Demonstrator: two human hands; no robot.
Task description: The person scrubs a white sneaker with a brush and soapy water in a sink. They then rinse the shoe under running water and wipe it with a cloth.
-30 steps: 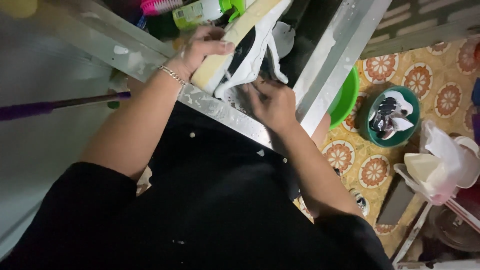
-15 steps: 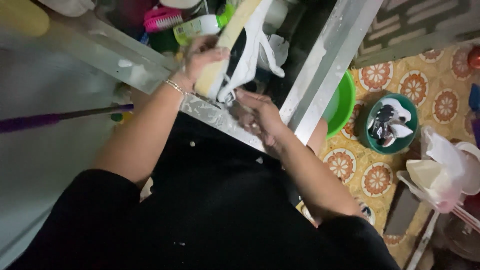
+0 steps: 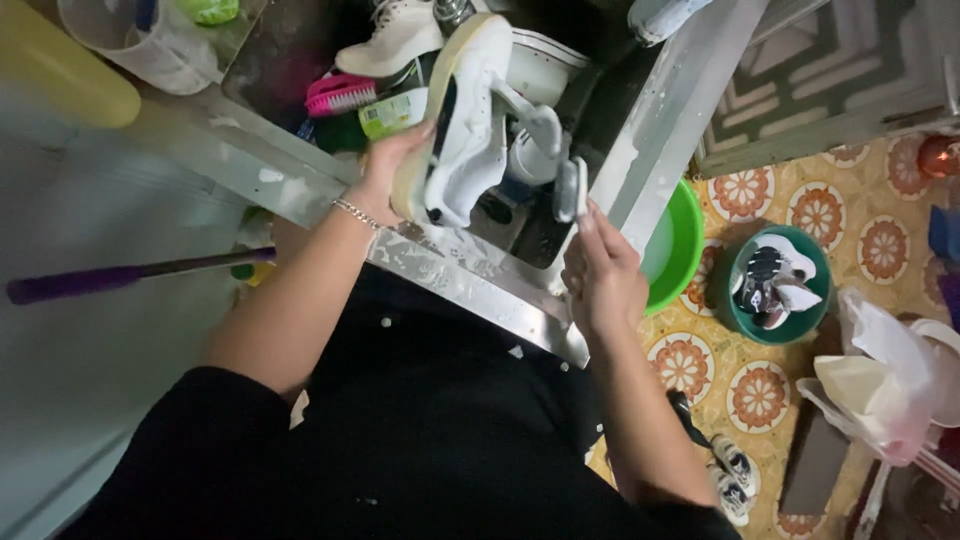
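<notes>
My left hand point(image 3: 392, 160) grips a white sneaker point(image 3: 462, 120) with a black stripe and a pale yellow sole, holding it tilted over the metal sink point(image 3: 470, 285). My right hand point(image 3: 603, 275) is raised at the sink's right edge and holds a small white brush point(image 3: 569, 190) upright, a little apart from the sneaker. A bracelet circles my left wrist.
Inside the sink lie a pink brush point(image 3: 340, 95), a green-labelled bottle point(image 3: 395, 112) and another white shoe point(image 3: 395, 40). A green basin point(image 3: 678, 245) stands on the patterned floor, beside a teal basin point(image 3: 780, 275) holding shoes. A purple-handled stick point(image 3: 90, 280) lies left, plastic bags point(image 3: 880, 375) right.
My right hand has lifted out of the sink and away from the sneaker, now holding the small brush up at the right edge. The left hand still holds the sneaker, turned more upright.
</notes>
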